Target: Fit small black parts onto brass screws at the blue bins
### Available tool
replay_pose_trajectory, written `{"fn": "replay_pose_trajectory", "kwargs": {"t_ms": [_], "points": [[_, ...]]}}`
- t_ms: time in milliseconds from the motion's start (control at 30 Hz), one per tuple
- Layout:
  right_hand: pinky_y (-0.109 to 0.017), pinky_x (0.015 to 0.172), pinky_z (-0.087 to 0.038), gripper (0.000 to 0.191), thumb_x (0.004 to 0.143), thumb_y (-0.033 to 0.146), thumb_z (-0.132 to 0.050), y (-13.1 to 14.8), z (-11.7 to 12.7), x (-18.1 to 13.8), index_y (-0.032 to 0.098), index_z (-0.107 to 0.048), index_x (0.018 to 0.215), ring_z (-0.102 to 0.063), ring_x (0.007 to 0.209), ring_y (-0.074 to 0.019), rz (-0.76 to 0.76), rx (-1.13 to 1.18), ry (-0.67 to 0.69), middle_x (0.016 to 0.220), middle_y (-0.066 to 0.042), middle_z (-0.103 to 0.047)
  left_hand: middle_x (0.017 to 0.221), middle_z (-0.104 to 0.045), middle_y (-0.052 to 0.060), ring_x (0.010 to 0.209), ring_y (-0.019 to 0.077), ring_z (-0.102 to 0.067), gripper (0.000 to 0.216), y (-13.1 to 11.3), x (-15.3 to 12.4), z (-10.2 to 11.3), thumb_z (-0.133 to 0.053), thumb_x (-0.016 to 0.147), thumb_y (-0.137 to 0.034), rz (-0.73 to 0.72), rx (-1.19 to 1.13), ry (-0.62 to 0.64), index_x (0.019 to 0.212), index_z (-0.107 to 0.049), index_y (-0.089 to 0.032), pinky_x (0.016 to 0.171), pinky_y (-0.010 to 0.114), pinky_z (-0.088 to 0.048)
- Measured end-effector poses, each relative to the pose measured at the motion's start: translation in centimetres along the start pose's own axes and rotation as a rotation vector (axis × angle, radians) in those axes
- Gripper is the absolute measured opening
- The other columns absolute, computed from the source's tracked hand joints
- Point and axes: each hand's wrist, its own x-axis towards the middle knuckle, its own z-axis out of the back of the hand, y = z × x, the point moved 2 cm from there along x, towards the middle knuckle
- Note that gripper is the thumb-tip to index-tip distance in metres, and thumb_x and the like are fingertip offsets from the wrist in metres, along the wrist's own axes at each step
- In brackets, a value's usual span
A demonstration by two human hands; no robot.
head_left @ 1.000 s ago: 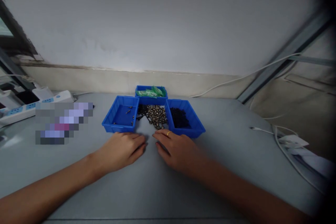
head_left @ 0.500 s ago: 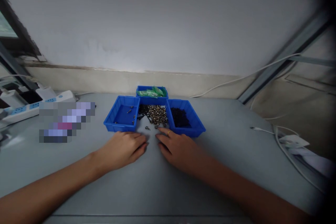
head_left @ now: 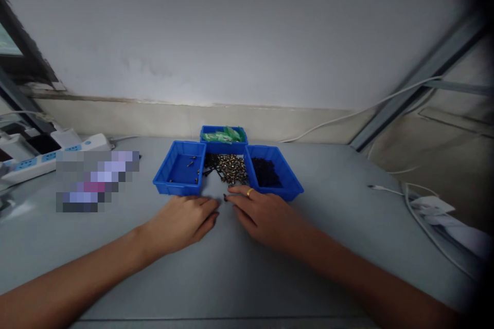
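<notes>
My left hand (head_left: 193,217) rests on the table in front of the left blue bin, fingers bent, with a small gap between index finger and thumb. Nothing shows in that gap. My right hand (head_left: 264,216), with a ring on one finger, lies before the right blue bin. Its fingers are stretched and slightly apart, and a fingertip touches a small dark screw (head_left: 225,198) on the table. Beyond the hands is a pile of brass-coloured screws (head_left: 232,167), with black screws (head_left: 212,161) at its left side. The undersides of both hands are hidden.
The left blue bin (head_left: 179,188) holds a few screws. Dark small parts fill some of the right blue bin (head_left: 289,195). Behind the pile, another blue bin (head_left: 224,148) contains green plastic packets (head_left: 227,135). A white power strip (head_left: 42,160) lies left; white cables (head_left: 415,216) lie right.
My right hand's fingertips have come slightly nearer to me and to the left, now at a small screw. The screw lying between the hands earlier is no longer at its former spot. My left hand has barely moved.
</notes>
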Motion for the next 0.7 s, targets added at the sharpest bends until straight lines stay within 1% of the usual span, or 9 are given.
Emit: {"fn": "replay_pose_trajectory", "kwargs": {"t_ms": [67,133,233,333,400,467,567,700], "points": [[-0.025,0.064,-0.044,0.028,0.082,0.015,-0.037,-0.1,0.7,0.5,0.016,-0.054,0.104,-0.058,0.082,-0.0152,0.039,-0.007,-0.011,0.106,-0.008,-0.056,0.08,-0.061,0.002,0.069,0.0176,-0.059,0.018,0.0,0.0,-0.3,-0.037,0.087,-0.025,-0.003,0.002,0.003,0.093,-0.052,-0.017,0.058,0.028,-0.041],[-0.023,0.06,-0.042,0.026,0.082,0.014,-0.038,-0.3,1.3,1.4,0.016,-0.055,0.1,-0.057,0.077,-0.0141,0.06,-0.053,0.008,0.098,-0.008,-0.058,0.082,-0.061,0.003,0.072,0.0183,-0.059,0.022,0.0,0.1,-0.5,-0.036,0.088,-0.025,-0.011,-0.002,0.005,0.101,-0.051,-0.017,0.061,0.029,-0.043],[-0.022,0.055,-0.039,0.021,0.082,0.015,-0.039,-0.7,1.8,3.8,0.016,-0.057,0.094,-0.056,0.074,-0.0143,0.088,-0.15,0.032,0.088,-0.007,-0.059,0.084,-0.062,0.004,0.077,0.02,-0.06,0.025,-0.1,0.1,-0.8,-0.035,0.088,-0.025,-0.015,-0.007,0.001,0.108,-0.049,-0.018,0.067,0.032,-0.044],[-0.024,0.056,-0.038,0.019,0.081,0.015,-0.041,-1.3,1.5,6.9,0.016,-0.057,0.092,-0.054,0.076,-0.0158,0.113,-0.223,0.012,0.088,-0.007,-0.058,0.088,-0.063,0.004,0.079,0.0203,-0.06,0.028,-0.1,0.2,-0.9,-0.035,0.088,-0.025,-0.022,-0.019,-0.007,0.111,-0.049,-0.018,0.071,0.034,-0.044],[-0.025,0.056,-0.038,0.021,0.081,0.013,-0.041,-1.7,0.7,8.8,0.017,-0.058,0.092,-0.054,0.074,-0.016,0.163,-0.244,0.05,0.09,-0.006,-0.057,0.091,-0.063,0.005,0.08,0.0202,-0.06,0.03,-0.1,0.2,-0.8,-0.036,0.088,-0.025,-0.029,-0.018,-0.013,0.115,-0.047,-0.018,0.071,0.034,-0.044],[-0.025,0.054,-0.038,0.02,0.08,0.014,-0.043,-1.9,0.0,10.2,0.019,-0.06,0.09,-0.054,0.072,-0.0153,0.201,-0.242,0.077,0.09,-0.005,-0.058,0.09,-0.063,0.006,0.078,0.0201,-0.06,0.031,-0.1,0.2,-0.7,-0.036,0.088,-0.026,-0.029,-0.013,-0.013,0.116,-0.047,-0.017,0.07,0.033,-0.045],[-0.025,0.052,-0.038,0.019,0.079,0.013,-0.046,-1.9,-0.9,11.0,0.019,-0.062,0.085,-0.054,0.069,-0.0151,0.239,-0.251,0.101,0.085,-0.003,-0.06,0.085,-0.063,0.005,0.075,0.0191,-0.06,0.03,-0.1,0.2,-0.7,-0.036,0.088,-0.026,-0.03,-0.02,-0.015,0.114,-0.049,-0.016,0.068,0.032,-0.045],[-0.027,0.058,-0.04,0.018,0.078,0.009,-0.046,-1.7,-1.1,10.7,0.015,-0.061,0.086,-0.052,0.081,-0.0187,0.289,-0.28,0.081,0.089,-0.007,-0.059,0.087,-0.063,0.006,0.077,0.0194,-0.06,0.034,-0.1,0.4,-0.9,-0.034,0.088,-0.026,-0.023,-0.03,-0.016,0.119,-0.045,-0.016,0.07,0.034,-0.044]]}}
